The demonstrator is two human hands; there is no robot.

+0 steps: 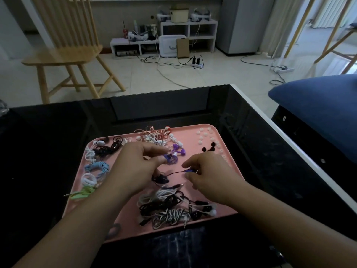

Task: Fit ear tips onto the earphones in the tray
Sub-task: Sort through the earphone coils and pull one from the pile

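The job looks part done: on the pink tray (pixel 222 211) at lower centre many coiled earphones (pixel 168 213) lie waiting, some with white tips on, while loose ear tips (pixel 204 134), white and a few black, sit in its upper right corner. The right hand (pixel 210 171) pinches a small purple earbud (pixel 188 171) on a thin dark cord, and the left hand (pixel 135 167), fingers curled, pinches purple earphones (pixel 171 159) just beside it. The tray rests on a glossy black bench (pixel 58 142); beyond are a tiled floor, a wooden chair (pixel 63 49) upper left, low white shelves (pixel 189 33) with cables, and a blue cushion (pixel 318 105) right.
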